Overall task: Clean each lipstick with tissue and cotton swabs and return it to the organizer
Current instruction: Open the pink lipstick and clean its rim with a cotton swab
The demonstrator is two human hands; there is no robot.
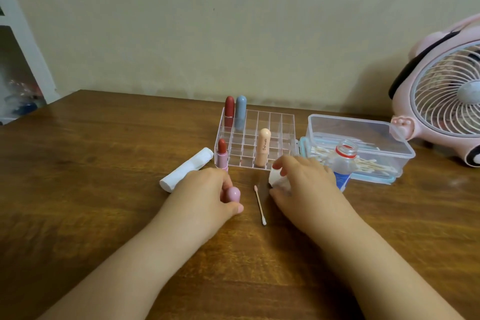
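Wooden table [104, 189] holds a clear organizer [281, 122]. Left hand [205, 195] grips the pink cap [233, 194]; right hand [304, 182] pinches a soft tissue [278, 182]. An open lipstick [222, 154] stands in the front-left slot. It looks light and slippery, so hold its pink base.

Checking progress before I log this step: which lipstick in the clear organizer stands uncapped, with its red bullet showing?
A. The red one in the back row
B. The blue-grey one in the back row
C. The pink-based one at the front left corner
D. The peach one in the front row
C: the pink-based lipstick at the front left corner of the organizer shows a bare red bullet, and the left hand grips a pink cap.
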